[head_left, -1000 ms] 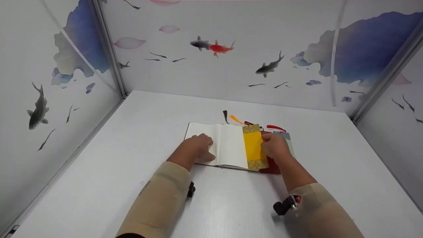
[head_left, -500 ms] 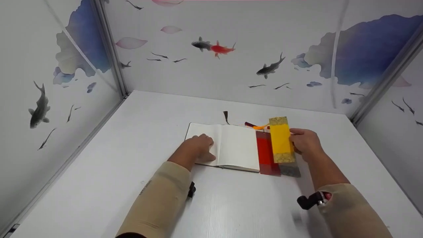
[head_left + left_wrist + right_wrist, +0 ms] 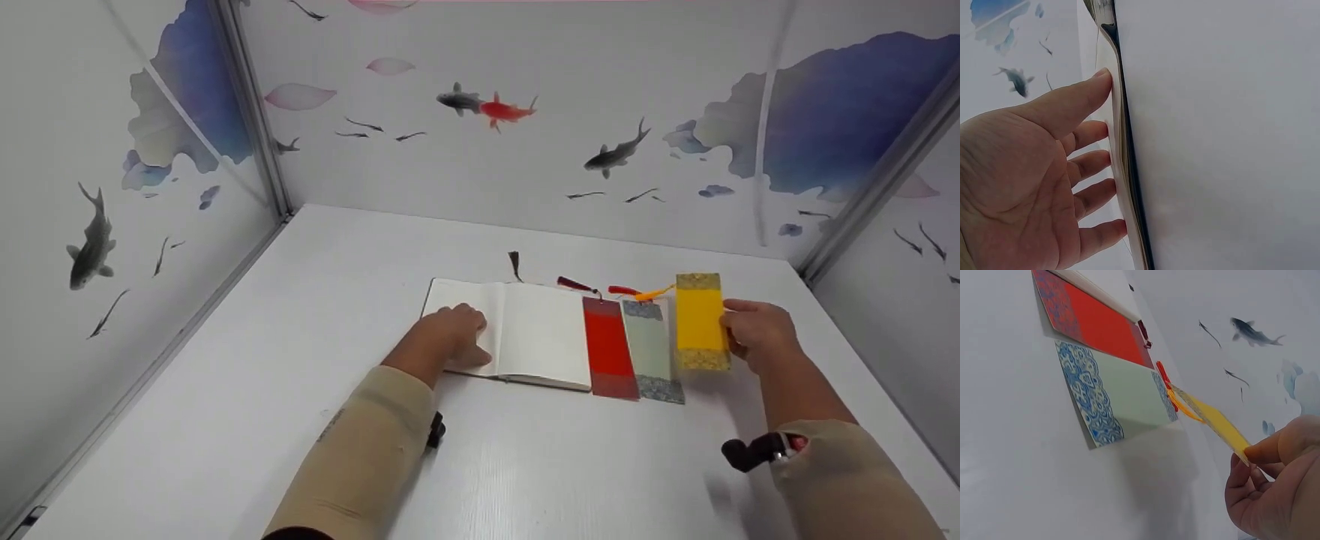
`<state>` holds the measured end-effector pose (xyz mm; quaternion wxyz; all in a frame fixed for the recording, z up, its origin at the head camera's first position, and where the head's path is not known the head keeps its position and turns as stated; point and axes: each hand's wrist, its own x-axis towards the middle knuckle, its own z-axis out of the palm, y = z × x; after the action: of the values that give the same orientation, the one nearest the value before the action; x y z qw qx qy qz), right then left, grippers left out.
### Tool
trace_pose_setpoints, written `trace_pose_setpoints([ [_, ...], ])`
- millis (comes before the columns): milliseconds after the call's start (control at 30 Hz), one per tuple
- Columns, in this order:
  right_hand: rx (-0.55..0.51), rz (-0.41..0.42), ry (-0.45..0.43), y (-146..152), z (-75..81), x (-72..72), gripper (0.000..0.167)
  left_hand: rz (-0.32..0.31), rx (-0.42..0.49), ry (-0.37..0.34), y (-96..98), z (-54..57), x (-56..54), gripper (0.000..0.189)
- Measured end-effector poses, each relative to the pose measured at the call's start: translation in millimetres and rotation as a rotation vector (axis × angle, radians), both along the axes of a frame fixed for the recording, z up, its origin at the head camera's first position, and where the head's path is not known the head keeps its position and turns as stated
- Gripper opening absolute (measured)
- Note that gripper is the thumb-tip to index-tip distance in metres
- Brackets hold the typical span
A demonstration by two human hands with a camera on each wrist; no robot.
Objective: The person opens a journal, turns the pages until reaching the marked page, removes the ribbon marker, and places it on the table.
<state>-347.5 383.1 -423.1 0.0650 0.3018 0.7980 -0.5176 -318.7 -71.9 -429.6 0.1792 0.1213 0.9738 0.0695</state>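
Note:
An open notebook (image 3: pixel 544 330) with blank pages lies on the table. My left hand (image 3: pixel 448 335) rests on its left page; in the left wrist view that hand's fingertips (image 3: pixel 1111 225) press on the paper, thumb spread from the fingers. At the right, my right hand (image 3: pixel 761 334) pinches a yellow bookmark (image 3: pixel 699 319) with patterned gold ends by its right edge, thumb against fingers. In the right wrist view the bookmark is seen nearly edge-on, raised above the table. Its orange tassel (image 3: pixel 655 293) trails left over the pale green bookmark (image 3: pixel 651 349).
A red bookmark (image 3: pixel 609 349) lies beside the notebook's right edge, and the pale green one is right of it. A dark tassel (image 3: pixel 514 264) sticks out past the notebook's far edge. White panels (image 3: pixel 480 172) printed with fish enclose the table.
My right hand has carried the yellow bookmark from the notebook's right page, over the red and green bookmarks, to their right. My left hand has stayed on the left page.

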Motion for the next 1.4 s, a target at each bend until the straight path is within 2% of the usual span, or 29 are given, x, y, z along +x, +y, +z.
trace_pose_setpoints([
  [233, 0.012, -0.012, -0.009, 24, -6.3, 3.0, 0.06, 0.001, 0.013, -0.008, -0.5, -4.6, -4.6, 0.07],
  [367, 0.034, 0.03, -0.034, 27, -11.2, 4.5, 0.06, 0.012, 0.02, -0.011, -1.1, -4.8, -5.1, 0.071],
  [633, 0.106, 0.138, -0.096, 22, -22.3, 8.5, 0.059, -0.002, 0.02, -0.003, -2.1, -3.4, -4.0, 0.069],
  [900, 0.16, 0.221, -0.101, 17, -28.8, 14.9, 0.057, 0.033, 0.034, -0.013, -0.8, -1.9, -2.5, 0.07],
  [1000, 0.198, 0.235, -0.096, 15, -29.5, 16.0, 0.056, 0.046, 0.044, -0.023, -0.7, -2.1, -3.0, 0.07],
  [1200, 0.3, 0.243, -0.075, 6, -27.5, 14.6, 0.057, 0.03, 0.012, -0.044, -0.2, -2.3, -5.8, 0.068],
  [1400, 0.298, 0.293, -0.061, -11, -21.3, 15.1, 0.064, 0.03, 0.008, -0.048, -0.1, -3.5, -7.3, 0.071],
])
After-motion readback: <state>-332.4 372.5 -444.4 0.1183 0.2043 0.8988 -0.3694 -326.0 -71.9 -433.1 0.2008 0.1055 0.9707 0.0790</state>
